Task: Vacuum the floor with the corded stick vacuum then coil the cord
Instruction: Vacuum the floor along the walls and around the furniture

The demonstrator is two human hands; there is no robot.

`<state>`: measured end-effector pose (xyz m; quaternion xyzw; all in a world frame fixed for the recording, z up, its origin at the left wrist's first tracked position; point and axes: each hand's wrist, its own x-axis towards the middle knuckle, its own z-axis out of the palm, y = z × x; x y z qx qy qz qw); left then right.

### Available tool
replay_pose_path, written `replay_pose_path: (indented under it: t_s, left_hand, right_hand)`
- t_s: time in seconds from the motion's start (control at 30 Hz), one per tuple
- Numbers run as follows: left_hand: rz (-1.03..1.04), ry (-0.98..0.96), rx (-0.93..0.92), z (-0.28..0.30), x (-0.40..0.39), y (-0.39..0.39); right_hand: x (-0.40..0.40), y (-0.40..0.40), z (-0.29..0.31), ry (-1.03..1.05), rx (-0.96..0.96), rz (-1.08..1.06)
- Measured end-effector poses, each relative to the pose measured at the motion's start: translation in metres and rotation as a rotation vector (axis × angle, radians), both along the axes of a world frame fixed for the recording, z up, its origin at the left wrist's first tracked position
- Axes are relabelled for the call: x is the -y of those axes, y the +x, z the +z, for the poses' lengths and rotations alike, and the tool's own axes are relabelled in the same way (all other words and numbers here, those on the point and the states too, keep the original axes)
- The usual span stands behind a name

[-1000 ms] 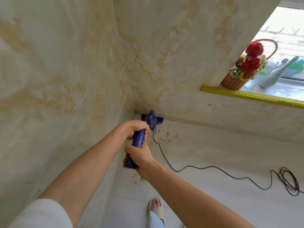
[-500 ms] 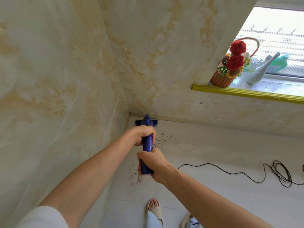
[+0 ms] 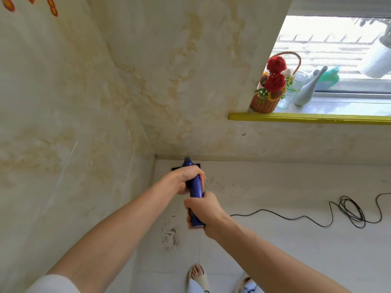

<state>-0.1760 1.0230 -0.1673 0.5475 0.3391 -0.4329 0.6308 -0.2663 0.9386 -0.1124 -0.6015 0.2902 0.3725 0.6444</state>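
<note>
I hold a blue stick vacuum (image 3: 196, 187) straight out in front of me, seen end-on along its handle. My left hand (image 3: 188, 180) grips the handle further up, and my right hand (image 3: 203, 210) grips its near end. The dark floor head (image 3: 176, 168) sits in the corner where the two marble walls meet, mostly hidden behind my left hand. The black cord (image 3: 296, 218) runs right from behind my right wrist across the white tiles to a loose coil (image 3: 351, 212). Dirt specks (image 3: 213, 182) and a dust smear (image 3: 170, 236) lie on the floor near the vacuum.
A marble wall (image 3: 63, 144) stands close on my left, another straight ahead. On the yellow-edged windowsill (image 3: 306, 119) at upper right sit a flower basket (image 3: 268, 96), a pale vase (image 3: 306, 89) and a glass jar (image 3: 291, 94). My sandalled feet (image 3: 198, 273) stand on the tiles below.
The vacuum handle has swung from a left-leaning slant to nearly straight ahead, and the head has slid left, tighter into the corner. Both hands keep their grip. My view has lifted and shifted right.
</note>
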Motion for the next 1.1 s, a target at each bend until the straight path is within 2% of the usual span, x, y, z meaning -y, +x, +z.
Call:
replay_pose_path:
  t_s: [0.13,0.37,0.53,1.1]
  left_hand:
    - [-0.046,-0.039,-0.014,0.008,0.019,0.005]
    - [-0.092,0.016,-0.014,0.004,0.039,0.021]
    - [-0.121,0.037,-0.04,-0.001,0.041,0.025]
    - [-0.075,-0.007,-0.038,-0.008,0.046,0.028]
  right_hand:
    - [0.011,0.001,0.006,0.028,0.011,-0.028]
    - [0.025,0.016,-0.004,0.017,0.015,-0.045]
    - [0.025,0.018,-0.008,0.036,-0.053,-0.091]
    - [0.037,0.023,-0.004,0.017,-0.027,0.023]
